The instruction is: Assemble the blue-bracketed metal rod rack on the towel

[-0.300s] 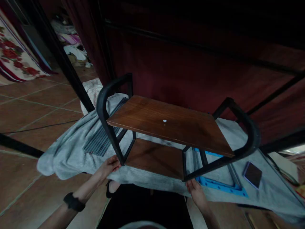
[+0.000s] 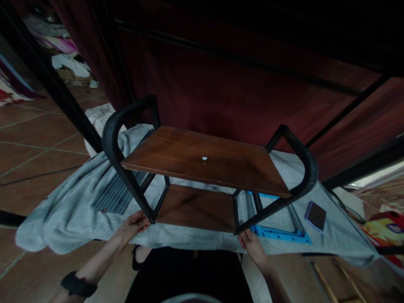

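A small shelf unit with a brown wooden top board (image 2: 202, 162), a lower board and black metal side frames (image 2: 118, 139) stands on a grey cloth (image 2: 72, 206) spread over the floor. My left hand (image 2: 131, 227) grips the foot of the left front leg, fingers curled round it. At the foot of the right front leg, my right hand (image 2: 251, 246) is closed on the frame. A small white dot sits in the middle of the top board.
Several grey metal rods (image 2: 115, 195) lie on the cloth to the left. A blue frame piece (image 2: 280, 233) and a dark phone (image 2: 315, 215) lie to the right. A dark red curtain hangs behind. Brown floor tiles stretch left.
The view has swung to the right, so the shelf and both hands sit further left in the picture. Both hands keep their hold on the front legs.
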`<state>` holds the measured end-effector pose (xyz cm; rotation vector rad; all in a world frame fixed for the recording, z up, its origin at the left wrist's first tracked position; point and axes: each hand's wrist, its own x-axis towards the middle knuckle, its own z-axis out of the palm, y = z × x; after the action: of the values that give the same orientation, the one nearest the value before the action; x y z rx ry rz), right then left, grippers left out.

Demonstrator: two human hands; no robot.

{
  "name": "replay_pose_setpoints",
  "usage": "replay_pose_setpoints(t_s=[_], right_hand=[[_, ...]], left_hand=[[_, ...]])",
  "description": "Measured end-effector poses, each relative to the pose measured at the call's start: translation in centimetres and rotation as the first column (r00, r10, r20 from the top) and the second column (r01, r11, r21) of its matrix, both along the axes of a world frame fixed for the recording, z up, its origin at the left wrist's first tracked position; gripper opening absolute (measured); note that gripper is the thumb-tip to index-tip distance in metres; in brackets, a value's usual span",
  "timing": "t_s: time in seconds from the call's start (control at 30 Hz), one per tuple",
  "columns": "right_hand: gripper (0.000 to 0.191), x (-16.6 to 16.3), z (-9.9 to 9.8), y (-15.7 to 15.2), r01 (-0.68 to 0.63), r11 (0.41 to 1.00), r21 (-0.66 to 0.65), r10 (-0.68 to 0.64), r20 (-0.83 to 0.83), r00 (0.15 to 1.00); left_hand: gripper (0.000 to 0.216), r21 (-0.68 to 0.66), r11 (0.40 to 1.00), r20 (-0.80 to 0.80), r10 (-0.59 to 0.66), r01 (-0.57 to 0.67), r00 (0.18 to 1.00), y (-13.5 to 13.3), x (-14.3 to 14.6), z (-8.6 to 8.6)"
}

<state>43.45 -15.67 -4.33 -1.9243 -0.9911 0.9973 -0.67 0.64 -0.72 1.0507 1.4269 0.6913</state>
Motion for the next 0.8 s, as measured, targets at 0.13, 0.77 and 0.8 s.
replay_pose_setpoints(t_s=[0.13,0.77,0.8], right_hand=[[0.032,-0.5,-0.1,-0.2,0.041,0.998,0.045,-0.037,-0.09,0.995],[0.031,-0.3,-0.7,0.1,0.022,0.999,0.029,-0.02,-0.072,0.997],[0.033,-0.2,-0.7,0.0,0.019,0.999,0.028,-0.018,-0.057,0.998]], left_hand=[[0.06,-0.007,1.0,-0.039,-0.023,0.023,0.999,0.3,-0.6,-0.6],[0.064,0.032,0.997,-0.068,-0.063,0.066,0.996,0.4,-0.4,0.4],[0.063,0.018,0.997,-0.055,-0.068,0.069,0.996,0.3,-0.4,0.6]])
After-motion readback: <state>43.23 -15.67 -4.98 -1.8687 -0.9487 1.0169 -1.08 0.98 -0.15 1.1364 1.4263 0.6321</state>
